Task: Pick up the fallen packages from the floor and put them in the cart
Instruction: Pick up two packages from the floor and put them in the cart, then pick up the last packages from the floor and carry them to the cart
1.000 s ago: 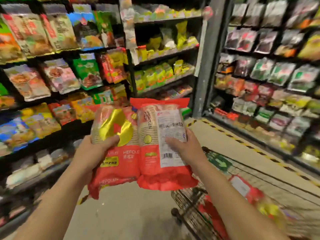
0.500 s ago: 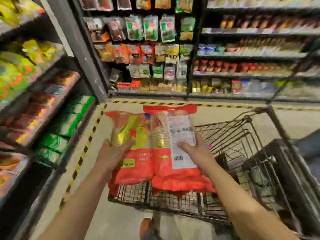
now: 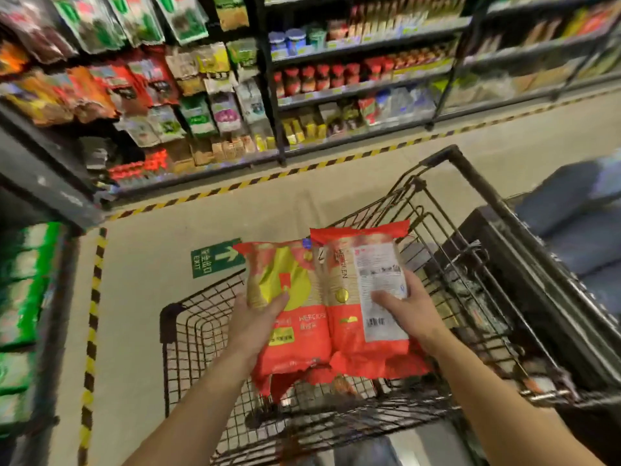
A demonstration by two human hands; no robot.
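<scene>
The left hand (image 3: pixel 257 326) is closed on the left edge of a red plastic package with a yellow-gold front panel (image 3: pixel 295 307), thumb across its face. "HEFOLEN" appears to be printed in pale letters on the red lower part, though blurred. Touching it on the right, a second red plastic package with a white back label (image 3: pixel 369 297) is gripped along its right edge by the right hand (image 3: pixel 413 312); a barcode is seen, the small print unreadable. Both packages are held over the near left part of the black wire shopping cart (image 3: pixel 188 334). A green floor sign (image 3: pixel 216 257) reads "EXIT".
</scene>
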